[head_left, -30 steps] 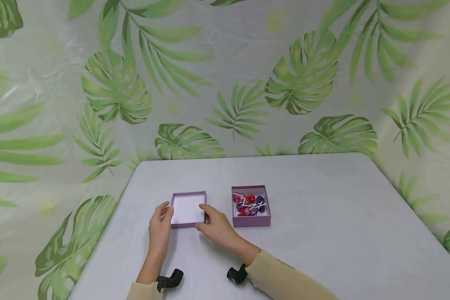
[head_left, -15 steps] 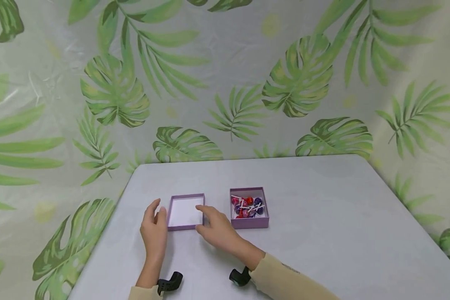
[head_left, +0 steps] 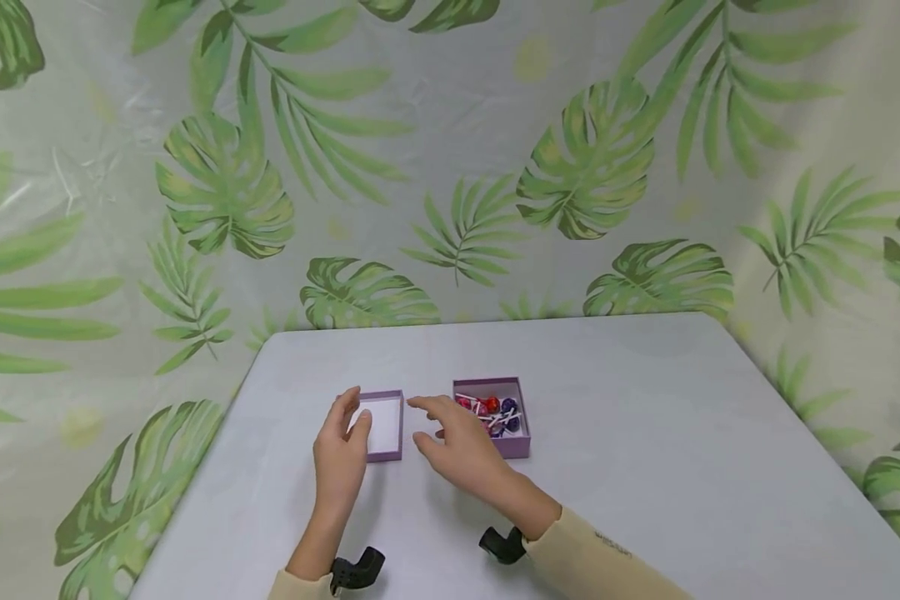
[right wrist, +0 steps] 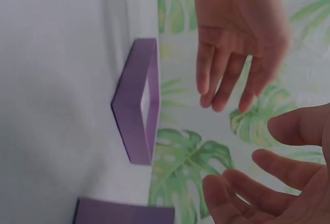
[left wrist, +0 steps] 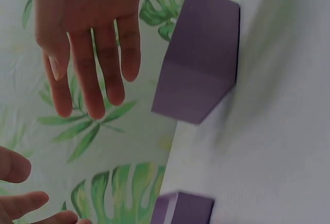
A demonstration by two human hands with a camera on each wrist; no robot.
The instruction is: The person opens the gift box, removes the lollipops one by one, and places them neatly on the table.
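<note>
A shallow square box lid or tray (head_left: 382,426), white inside with purple sides, lies on the table. My left hand (head_left: 342,448) hovers over its left side, fingers relaxed and holding nothing, hiding that part of it. To its right stands a deeper purple box (head_left: 512,447) with several wrapped lollipops (head_left: 507,410) inside. My right hand (head_left: 461,442) is held in front of this box's left corner, fingers spread and free of any object. In the right wrist view the shallow tray (right wrist: 135,100) sits apart from both hands; the left wrist view shows the deeper box's side (left wrist: 198,59).
A white-covered table (head_left: 630,467) carries both boxes, with its far edge against a leaf-patterned backdrop (head_left: 480,167). Black wrist cameras are strapped to the left wrist (head_left: 357,570) and right wrist (head_left: 503,545).
Both hands were beside the shallow tray. The left hand drew off leftward, then came right over the tray's left side; the right hand moved right toward the lollipop box. The boxes stayed put.
</note>
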